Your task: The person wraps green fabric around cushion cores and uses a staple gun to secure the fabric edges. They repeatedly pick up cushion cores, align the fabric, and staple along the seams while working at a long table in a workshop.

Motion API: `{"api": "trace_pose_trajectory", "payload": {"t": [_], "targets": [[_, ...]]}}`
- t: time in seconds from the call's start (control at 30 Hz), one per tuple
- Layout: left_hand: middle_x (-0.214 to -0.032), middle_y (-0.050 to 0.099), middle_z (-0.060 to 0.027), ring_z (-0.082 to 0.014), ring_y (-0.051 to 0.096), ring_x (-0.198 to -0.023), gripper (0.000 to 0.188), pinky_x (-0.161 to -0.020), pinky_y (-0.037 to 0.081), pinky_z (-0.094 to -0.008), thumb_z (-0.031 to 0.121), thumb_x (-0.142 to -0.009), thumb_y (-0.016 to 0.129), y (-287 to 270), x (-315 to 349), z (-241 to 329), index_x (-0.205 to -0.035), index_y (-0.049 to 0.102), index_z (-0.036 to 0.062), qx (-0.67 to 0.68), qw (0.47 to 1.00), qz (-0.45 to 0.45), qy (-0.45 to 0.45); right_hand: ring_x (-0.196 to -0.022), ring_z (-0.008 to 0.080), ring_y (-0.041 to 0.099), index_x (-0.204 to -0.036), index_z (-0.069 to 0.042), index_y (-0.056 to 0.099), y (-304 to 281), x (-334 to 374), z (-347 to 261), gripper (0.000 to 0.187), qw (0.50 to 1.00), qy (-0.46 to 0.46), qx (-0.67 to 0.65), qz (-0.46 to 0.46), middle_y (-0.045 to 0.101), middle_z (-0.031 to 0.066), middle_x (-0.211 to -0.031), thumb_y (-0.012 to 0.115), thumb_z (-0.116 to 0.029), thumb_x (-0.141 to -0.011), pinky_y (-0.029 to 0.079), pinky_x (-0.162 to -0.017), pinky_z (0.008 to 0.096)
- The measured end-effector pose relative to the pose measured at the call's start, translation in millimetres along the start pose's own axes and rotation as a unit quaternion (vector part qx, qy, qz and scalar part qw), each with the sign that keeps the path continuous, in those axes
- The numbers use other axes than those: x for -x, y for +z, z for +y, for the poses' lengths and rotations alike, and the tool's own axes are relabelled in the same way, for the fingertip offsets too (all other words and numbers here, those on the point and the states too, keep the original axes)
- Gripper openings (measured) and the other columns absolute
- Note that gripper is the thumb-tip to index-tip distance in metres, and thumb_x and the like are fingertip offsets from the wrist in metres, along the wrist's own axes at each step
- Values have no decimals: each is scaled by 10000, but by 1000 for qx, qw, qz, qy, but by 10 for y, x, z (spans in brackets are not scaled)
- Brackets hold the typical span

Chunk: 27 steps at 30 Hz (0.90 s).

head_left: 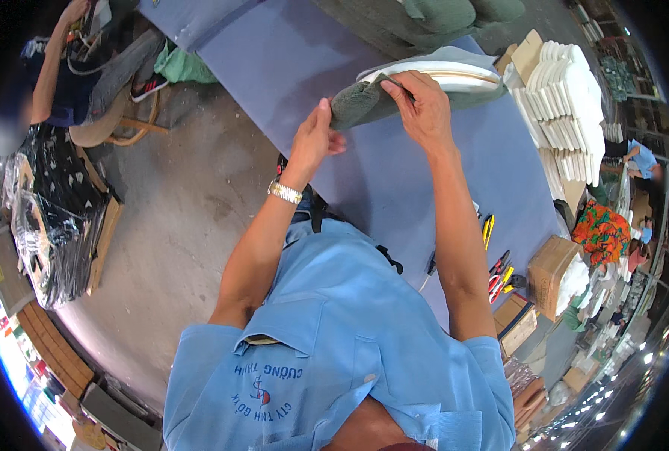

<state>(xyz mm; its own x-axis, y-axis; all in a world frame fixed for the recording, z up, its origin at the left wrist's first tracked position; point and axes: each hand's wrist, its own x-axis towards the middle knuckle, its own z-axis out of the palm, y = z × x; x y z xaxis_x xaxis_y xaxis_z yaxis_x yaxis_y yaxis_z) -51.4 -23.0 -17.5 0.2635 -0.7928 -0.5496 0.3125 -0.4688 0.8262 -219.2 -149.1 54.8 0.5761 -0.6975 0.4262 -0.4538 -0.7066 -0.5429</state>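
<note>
A dark green fabric piece point(353, 107) is stretched between my two hands above the blue-grey tabletop. My right hand point(424, 109) pinches its upper edge between thumb and fingers. At the fabric's left end, my left hand point(318, 137) has its thumb against the edge and its fingers curled below, seemingly gripping it; part of that contact is hidden. Just behind the right hand lies a white rounded pad point(466, 77) with a thin tan line along its side. Green cloth shows beneath the pad, and a pale thin sheet behind it.
Green upholstered pieces point(432, 22) lie at the table's far end. White pads point(563, 105) are stacked at the right. Pliers point(498, 278) and a yellow cutter point(487, 231) rest near my right forearm, beside a cardboard box point(552, 274). Another person point(86, 75) sits at the far left.
</note>
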Motion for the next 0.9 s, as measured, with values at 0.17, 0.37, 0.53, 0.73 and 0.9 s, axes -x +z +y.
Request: {"api": "trace_pose_trajectory", "payload": {"t": [0.17, 0.37, 0.53, 0.73, 0.9], "targets": [[-1041, 710, -148, -270, 699, -1030, 559, -919, 539, -359, 406, -926, 759, 235, 46, 173, -1349, 648, 57, -307, 824, 134, 457, -797, 304, 665, -974, -86, 757, -179, -57, 122, 136, 995, -18, -26, 98, 724, 95, -869, 729, -215, -943, 516, -689, 398], [-1038, 737, -118, -300, 715, -938, 542, -810, 552, -381, 408, -847, 828, 569, 351, 1004, -1225, 715, 37, -280, 829, 32, 484, -775, 249, 667, -991, -62, 750, -852, -33, -76, 151, 985, 45, -4, 164, 721, 97, -868, 733, -206, -950, 524, -660, 367], [-1012, 754, -135, -321, 722, -870, 507, -780, 556, -382, 392, -854, 820, 533, 831, 2040, -1185, 725, 20, -379, 747, -82, 540, -796, 236, 676, -1019, -34, 733, -1228, -87, -350, 146, 956, -23, -94, 277, 721, 117, -928, 696, -170, -981, 526, -685, 358], [-1040, 753, -187, -325, 731, -899, 458, -796, 554, -364, 328, -894, 801, 465, 522, 2013, -1200, 704, 1, -472, 758, -150, 425, -684, 122, 507, -930, -4, 666, -586, 347, -319, 238, 922, 187, -203, 270, 593, 80, -719, 650, -218, -1031, 451, -646, 309], [-975, 770, -155, -241, 744, -853, 426, -780, 562, -352, 294, -869, 835, 497, 658, 2097, -1136, 706, -12, -497, 763, -158, 381, -652, 296, 586, -915, -33, 680, -576, 301, -479, 219, 921, 121, -206, 309, 622, 145, -743, 668, -233, -1002, 477, -630, 372]]}}
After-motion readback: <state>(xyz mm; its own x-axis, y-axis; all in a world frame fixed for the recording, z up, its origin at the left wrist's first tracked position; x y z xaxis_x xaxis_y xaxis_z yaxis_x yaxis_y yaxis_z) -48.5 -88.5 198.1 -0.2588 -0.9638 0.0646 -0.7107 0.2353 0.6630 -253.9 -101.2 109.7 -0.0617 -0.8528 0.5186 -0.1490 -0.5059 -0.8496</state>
